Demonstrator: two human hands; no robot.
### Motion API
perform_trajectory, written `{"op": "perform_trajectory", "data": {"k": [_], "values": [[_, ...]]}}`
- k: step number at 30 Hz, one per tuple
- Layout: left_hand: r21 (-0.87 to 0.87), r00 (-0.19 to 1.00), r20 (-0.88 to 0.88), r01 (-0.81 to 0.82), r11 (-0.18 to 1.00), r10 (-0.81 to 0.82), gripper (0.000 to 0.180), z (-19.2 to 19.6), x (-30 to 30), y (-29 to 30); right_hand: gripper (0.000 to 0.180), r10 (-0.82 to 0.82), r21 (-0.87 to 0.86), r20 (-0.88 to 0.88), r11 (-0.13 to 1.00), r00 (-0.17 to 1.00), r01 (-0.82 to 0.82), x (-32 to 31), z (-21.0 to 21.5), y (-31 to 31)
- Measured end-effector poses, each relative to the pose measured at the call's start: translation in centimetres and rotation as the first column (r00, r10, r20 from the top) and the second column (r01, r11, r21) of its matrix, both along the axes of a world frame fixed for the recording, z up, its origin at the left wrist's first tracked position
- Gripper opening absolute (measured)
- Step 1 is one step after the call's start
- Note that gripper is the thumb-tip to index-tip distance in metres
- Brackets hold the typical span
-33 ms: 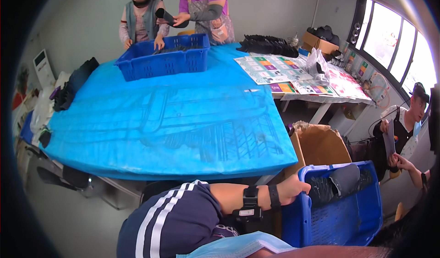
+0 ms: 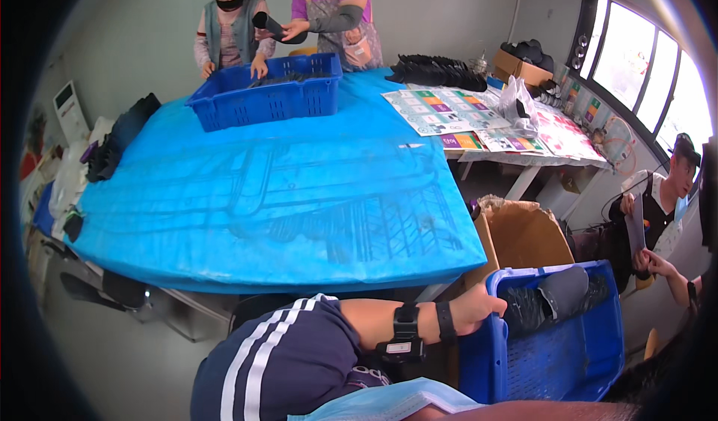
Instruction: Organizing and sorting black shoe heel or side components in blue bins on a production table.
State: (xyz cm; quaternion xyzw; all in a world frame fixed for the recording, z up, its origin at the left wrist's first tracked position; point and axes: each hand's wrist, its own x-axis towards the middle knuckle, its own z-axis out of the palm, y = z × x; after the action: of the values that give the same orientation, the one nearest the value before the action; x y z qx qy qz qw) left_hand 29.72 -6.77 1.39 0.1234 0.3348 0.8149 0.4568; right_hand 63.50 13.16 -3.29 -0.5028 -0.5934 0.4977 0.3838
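Observation:
My left hand, with dark straps on its wrist, reaches in from below. Its fingers are wrapped round the left rim of a tilted blue plastic crate. Inside, toward the crate's far side, lie dark pieces that look wrapped in clear film, with a grey curved piece on top. Much of the crate's ribbed bottom shows bare. My right hand is not in view.
Beyond the crate stands an open cardboard box. A blue-covered table holds another blue crate, where two people work. At right, a person holds a grey sheet; another hand reaches toward it from the right edge.
My left hand and the crate stay almost still. At the far table, one person's head has lifted slightly.

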Motion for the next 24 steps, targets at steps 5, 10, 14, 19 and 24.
{"op": "perform_trajectory", "data": {"k": [5,10,14,19,24], "values": [[0.057,0.994,-0.039,-0.096,0.994,0.098,0.061,3.5,1.1,-3.7,0.026,0.016,0.011,-0.036,1.0,0.999,-0.015,1.7,3.1,-3.2],[0.111,0.985,-0.057,-0.156,0.982,0.162,0.058,6.7,1.4,-8.9,0.032,0.097,0.044,-0.107,0.995,0.99,-0.093,1.2,5.8,-6.0],[0.208,0.973,-0.091,-0.189,0.96,0.211,0.057,8.0,0.7,-13.8,0.037,0.187,0.078,-0.134,0.981,0.973,-0.177,-0.1,8.1,-8.6],[0.252,0.937,-0.087,-0.308,0.918,0.338,0.054,8.8,-1.0,-21.6,0.042,0.332,0.152,-0.165,0.939,0.929,-0.309,-4.9,11.2,-11.8],[0.281,0.863,-0.039,-0.475,0.834,0.504,0.051,9.9,-2.1,-29.4,0.044,0.472,0.197,-0.249,0.88,0.846,-0.433,-12.7,12.5,-14.0]]}}
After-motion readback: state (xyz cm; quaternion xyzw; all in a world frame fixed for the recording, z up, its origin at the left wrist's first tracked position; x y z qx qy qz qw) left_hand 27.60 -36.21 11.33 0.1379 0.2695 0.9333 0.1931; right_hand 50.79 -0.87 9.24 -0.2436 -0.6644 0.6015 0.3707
